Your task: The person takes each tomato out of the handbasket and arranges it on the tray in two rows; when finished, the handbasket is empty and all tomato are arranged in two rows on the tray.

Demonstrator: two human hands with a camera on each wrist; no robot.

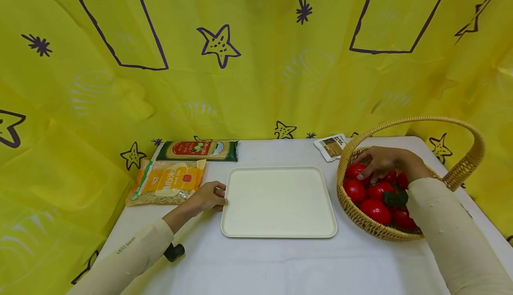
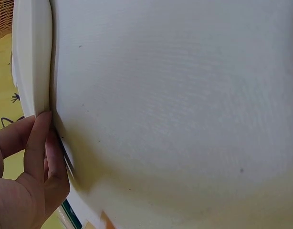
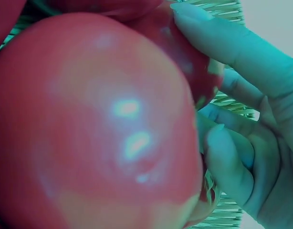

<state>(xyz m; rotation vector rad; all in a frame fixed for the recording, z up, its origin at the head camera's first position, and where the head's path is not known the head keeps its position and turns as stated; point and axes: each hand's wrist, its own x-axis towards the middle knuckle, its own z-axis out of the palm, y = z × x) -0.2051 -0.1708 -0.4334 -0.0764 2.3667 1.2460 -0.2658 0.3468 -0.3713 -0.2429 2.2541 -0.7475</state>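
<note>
A cream rectangular tray (image 1: 279, 202) lies on the white table. At its left edge is my left hand (image 1: 209, 196), whose fingers pinch the tray's rim (image 2: 40, 62) in the left wrist view. My right hand (image 1: 384, 159) reaches into a wicker basket (image 1: 352, 212) filled with several red tomatoes (image 1: 374, 211). Its thumb and fingers are curled round one tomato (image 3: 187, 59) at the basket's far left side. In the right wrist view a large tomato (image 3: 89, 119) in front covers much of the grip.
A yellow-orange bag of noodles or grain (image 1: 168, 181) and a green-and-red packet (image 1: 196, 150) lie at the back left. One small white-and-brown pouch (image 1: 331, 147) is behind the basket's left side. The basket's tall arched handle (image 1: 417, 119) rises over the right hand. Yellow patterned cloth (image 1: 256, 77) hangs behind.
</note>
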